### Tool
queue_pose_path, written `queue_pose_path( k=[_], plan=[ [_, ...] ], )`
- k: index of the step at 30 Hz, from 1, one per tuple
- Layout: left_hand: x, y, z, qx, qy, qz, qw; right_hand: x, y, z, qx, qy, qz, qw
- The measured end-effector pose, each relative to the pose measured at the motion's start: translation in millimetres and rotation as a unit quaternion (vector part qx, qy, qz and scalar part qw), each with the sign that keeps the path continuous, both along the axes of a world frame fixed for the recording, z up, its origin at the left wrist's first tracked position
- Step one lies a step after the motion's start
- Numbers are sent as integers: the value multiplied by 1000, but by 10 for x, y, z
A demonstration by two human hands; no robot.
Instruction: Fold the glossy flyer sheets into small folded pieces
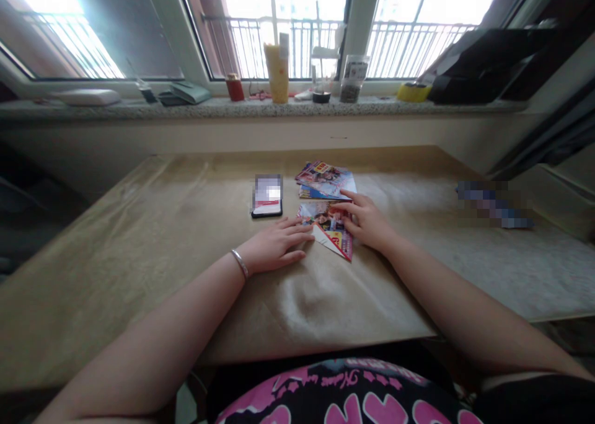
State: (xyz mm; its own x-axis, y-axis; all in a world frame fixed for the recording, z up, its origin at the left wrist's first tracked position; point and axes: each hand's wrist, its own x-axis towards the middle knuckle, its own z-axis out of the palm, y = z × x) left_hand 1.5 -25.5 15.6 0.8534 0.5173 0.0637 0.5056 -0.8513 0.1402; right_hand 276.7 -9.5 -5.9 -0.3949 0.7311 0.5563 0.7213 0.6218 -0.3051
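A colourful printed sheet [320,213] lies on the table, its near left corner folded over into a white triangle with a red edge. My left hand [279,244] is flat, its fingertips on the sheet's left side by the fold. On the right side of the same sheet rests my right hand [369,222], fingers spread, the index fingertip reaching to the stack behind. That stack of similar colourful sheets [325,179] sits just beyond. To the left of the stack is a phone [267,196] with its screen lit.
A tan cloth covers the table [162,238]. Another printed item [495,204], blurred, lies at the far right. On the windowsill [186,109] stand a yellow cup with a straw [277,74], a red jar [235,88], clear containers [353,80] and yellow tape [413,92].
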Motion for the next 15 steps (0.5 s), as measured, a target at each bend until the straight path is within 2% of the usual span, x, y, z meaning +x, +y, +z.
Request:
queue_pose_path(
  k=[9,15],
  plan=[
    [3,7,-3,46,8,77,996,70,72,-40,-64,-8,-30,997],
    [-2,20,-54,69,17,100,992,75,31,25,-104,-36,-32,993]
  ],
)
